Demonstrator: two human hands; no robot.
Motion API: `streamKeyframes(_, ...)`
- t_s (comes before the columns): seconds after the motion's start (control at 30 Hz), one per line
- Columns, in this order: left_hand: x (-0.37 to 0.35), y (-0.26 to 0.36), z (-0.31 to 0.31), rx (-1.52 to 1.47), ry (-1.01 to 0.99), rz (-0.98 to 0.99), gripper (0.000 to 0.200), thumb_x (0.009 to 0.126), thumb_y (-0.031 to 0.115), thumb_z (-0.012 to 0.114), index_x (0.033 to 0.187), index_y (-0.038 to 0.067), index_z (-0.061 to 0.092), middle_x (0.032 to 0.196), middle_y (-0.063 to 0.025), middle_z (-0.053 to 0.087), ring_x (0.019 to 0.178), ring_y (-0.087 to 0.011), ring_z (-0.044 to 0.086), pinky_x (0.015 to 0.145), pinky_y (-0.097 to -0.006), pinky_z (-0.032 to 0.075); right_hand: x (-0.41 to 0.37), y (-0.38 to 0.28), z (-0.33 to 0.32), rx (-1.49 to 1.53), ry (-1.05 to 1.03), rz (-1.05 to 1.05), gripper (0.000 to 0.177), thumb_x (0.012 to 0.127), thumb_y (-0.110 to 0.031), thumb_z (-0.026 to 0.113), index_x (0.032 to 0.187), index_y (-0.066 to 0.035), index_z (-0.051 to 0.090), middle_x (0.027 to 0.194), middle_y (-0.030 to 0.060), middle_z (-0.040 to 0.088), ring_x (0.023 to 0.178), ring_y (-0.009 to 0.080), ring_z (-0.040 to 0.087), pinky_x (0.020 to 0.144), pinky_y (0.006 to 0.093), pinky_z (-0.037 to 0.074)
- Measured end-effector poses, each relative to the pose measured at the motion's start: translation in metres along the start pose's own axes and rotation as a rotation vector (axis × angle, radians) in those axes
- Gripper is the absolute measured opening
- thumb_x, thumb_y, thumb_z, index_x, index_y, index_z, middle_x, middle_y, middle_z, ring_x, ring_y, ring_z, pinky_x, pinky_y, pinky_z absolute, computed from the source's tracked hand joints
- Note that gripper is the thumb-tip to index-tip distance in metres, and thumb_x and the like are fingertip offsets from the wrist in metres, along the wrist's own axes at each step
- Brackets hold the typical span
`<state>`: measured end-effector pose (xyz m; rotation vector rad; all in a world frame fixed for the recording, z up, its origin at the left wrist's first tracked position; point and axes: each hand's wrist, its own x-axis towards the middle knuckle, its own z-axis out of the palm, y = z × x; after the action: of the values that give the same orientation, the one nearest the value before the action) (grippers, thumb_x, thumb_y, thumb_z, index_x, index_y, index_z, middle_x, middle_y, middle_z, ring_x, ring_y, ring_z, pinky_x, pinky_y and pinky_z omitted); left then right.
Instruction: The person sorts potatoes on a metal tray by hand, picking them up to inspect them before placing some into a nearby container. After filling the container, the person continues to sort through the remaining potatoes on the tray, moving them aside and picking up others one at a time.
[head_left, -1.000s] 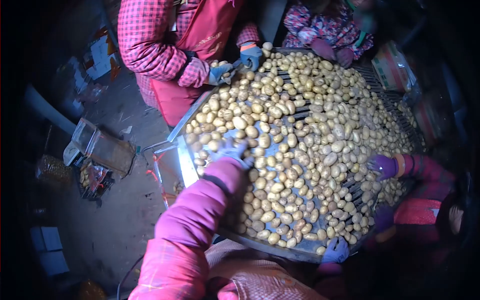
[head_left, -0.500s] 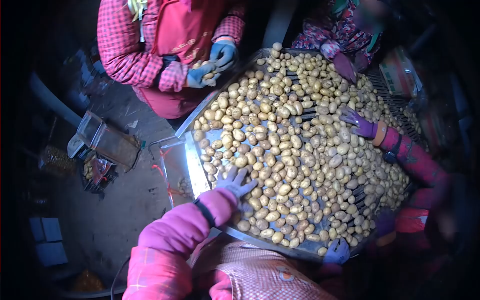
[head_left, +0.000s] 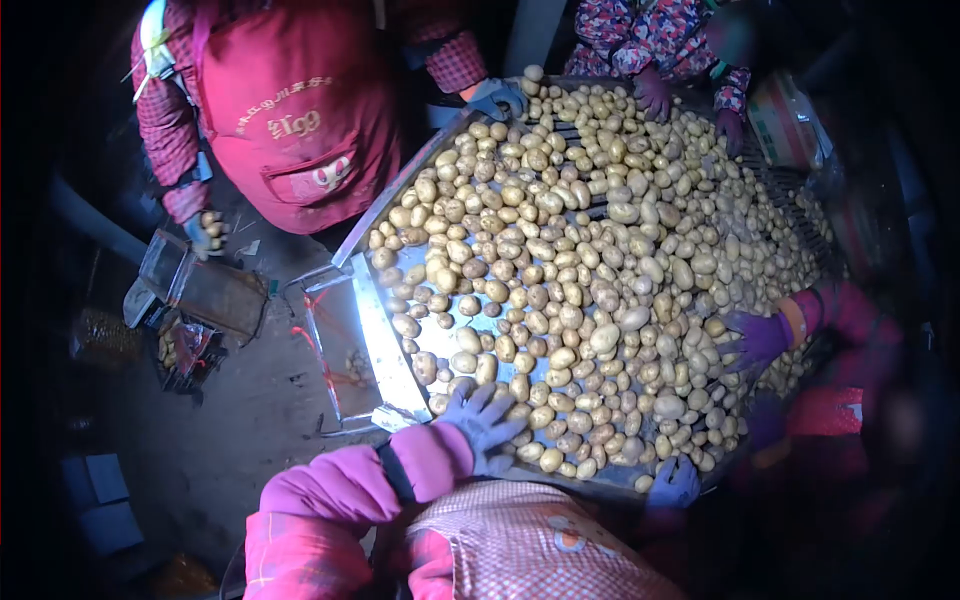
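My left hand point(head_left: 483, 424), in a light purple glove, lies with its fingers spread at the near left edge of the sorting tray. Its fingertips are beside several potatoes point(head_left: 520, 386) spread over the metal surface. Farther right, my right hand point(head_left: 675, 483), in a bluish-purple glove, rests at the tray's near rim point(head_left: 610, 480) with its fingers curled. Whatever may be under those fingers is hidden. A dense layer of potatoes covers the right side, while patches of bare metal show on the left.
A co-worker in a red apron point(head_left: 300, 120) stands at the far left, potatoes in one gloved hand point(head_left: 206, 234). Another person's purple glove point(head_left: 757, 342) reaches in from the right. More gloved hands point(head_left: 653, 95) are at the far edge. A metal chute point(head_left: 385, 335) borders the left.
My left hand has moved slightly down and right, and potatoes near it have shifted. The red-aproned co-worker's hands have separated, one to the tray, one holding potatoes low at the left.
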<state>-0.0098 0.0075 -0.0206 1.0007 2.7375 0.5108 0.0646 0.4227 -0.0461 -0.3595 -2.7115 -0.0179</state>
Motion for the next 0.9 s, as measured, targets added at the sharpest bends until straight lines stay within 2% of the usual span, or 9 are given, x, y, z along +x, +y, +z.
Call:
streamKeyframes(0.13, 0.002, -0.016, 0.02, 0.04, 0.186, 0.007, 0.067, 0.076, 0.056, 0.06, 0.134, 0.024, 0.05, 0.143, -0.0129, 0.041, 0.13, -0.0413, 0.038, 0.105, -0.0638, 0.026, 0.0, 0.002, 0.001, -0.002, -0.052, 0.035, 0.03, 0.089, -0.028, 0.058, 0.102, -0.002, 0.065, 0.097, 0.0182, 0.066, 0.091, 0.0374, 0.06, 0.082, 0.0473, 0.046)
streamKeyframes(0.3, 0.024, -0.05, -0.012, 0.008, -0.034, -0.182, 0.063, 0.082, 0.051, 0.055, 0.137, 0.021, 0.047, 0.15, -0.0138, 0.034, 0.134, -0.041, 0.034, 0.107, -0.062, 0.024, 0.0, 0.004, 0.001, -0.021, -0.017, -0.036, 0.028, 0.089, -0.027, 0.058, 0.102, -0.003, 0.065, 0.096, 0.018, 0.066, 0.09, 0.0368, 0.06, 0.081, 0.0474, 0.047)
streamKeyframes(0.33, 0.021, -0.054, -0.009, 0.074, 0.184, -0.105, 0.054, 0.082, 0.043, 0.057, 0.13, 0.02, 0.052, 0.139, -0.0171, 0.046, 0.123, -0.0406, 0.046, 0.102, -0.0541, 0.037, -0.003, 0.008, 0.008, 0.026, 0.059, -0.056, 0.028, 0.089, -0.027, 0.058, 0.101, -0.003, 0.065, 0.095, 0.0178, 0.066, 0.089, 0.0369, 0.06, 0.08, 0.0474, 0.047)
streamKeyframes(0.4, 0.031, -0.062, -0.057, -0.213, 0.223, -0.326, 0.043, 0.083, 0.041, 0.056, 0.116, 0.014, 0.059, 0.124, -0.0181, 0.057, 0.104, -0.0363, 0.06, 0.085, -0.0475, 0.048, -0.003, 0.005, 0.013, 0.079, 0.132, -0.068, 0.027, 0.089, -0.026, 0.058, 0.1, -0.003, 0.065, 0.094, 0.0175, 0.066, 0.088, 0.0369, 0.06, 0.08, 0.0475, 0.047)
streamKeyframes(0.47, 0.044, -0.132, -0.041, -0.033, 0.285, -0.54, 0.038, 0.084, 0.038, 0.055, 0.109, 0.01, 0.059, 0.117, -0.0187, 0.061, 0.096, -0.0357, 0.064, 0.075, -0.0464, 0.052, -0.001, 0.004, 0.003, -0.011, -0.001, -0.017, 0.026, 0.088, -0.026, 0.059, 0.099, -0.003, 0.066, 0.093, 0.0171, 0.066, 0.086, 0.0372, 0.061, 0.077, 0.0476, 0.048)
streamKeyframes(0.67, 0.103, -0.168, -0.086, -0.22, 0.128, -1.112, 0.069, 0.084, 0.048, 0.063, 0.138, 0.009, 0.044, 0.135, -0.0192, 0.052, 0.127, -0.0328, 0.049, 0.107, -0.0387, 0.039, 0.01, -0.004, -0.014, -0.014, 0.006, -0.068, 0.025, 0.087, -0.024, 0.06, 0.097, -0.002, 0.065, 0.09, 0.0163, 0.065, 0.083, 0.0354, 0.061, 0.077, 0.0462, 0.049)
streamKeyframes(0.73, 0.116, -0.148, -0.102, -0.121, 0.033, -1.152, 0.078, 0.079, 0.048, 0.069, 0.139, 0.006, 0.042, 0.135, -0.0183, 0.053, 0.126, -0.0326, 0.05, 0.106, -0.0373, 0.039, 0.007, 0.008, -0.003, -0.101, 0.076, -0.261, 0.016, 0.086, -0.015, 0.062, 0.095, -0.002, 0.064, 0.086, 0.0154, 0.064, 0.077, 0.0327, 0.062, 0.067, 0.0441, 0.05)
streamKeyframes(0.83, 0.112, -0.144, -0.106, -0.068, 0.06, -1.044, 0.071, 0.078, 0.045, 0.071, 0.132, 0.005, 0.049, 0.127, -0.018, 0.059, 0.12, -0.0321, 0.055, 0.103, -0.0377, 0.042, 0.014, -0.01, -0.012, -0.01, 0.102, -0.122, 0.015, 0.086, -0.016, 0.063, 0.093, -0.003, 0.065, 0.083, 0.0153, 0.064, 0.076, 0.0327, 0.061, 0.069, 0.0441, 0.049)
streamKeyframes(0.9, 0.093, -0.186, -0.081, -0.711, 0.302, -0.99, 0.045, 0.087, 0.039, 0.055, 0.116, 0.005, 0.059, 0.116, -0.0139, 0.064, 0.113, -0.0299, 0.058, 0.096, -0.0405, 0.044, 0.008, -0.006, -0.005, -0.027, 0.138, -0.097, 0.017, 0.085, -0.019, 0.063, 0.093, -0.003, 0.065, 0.081, 0.0146, 0.063, 0.076, 0.0332, 0.061, 0.07, 0.0444, 0.049)
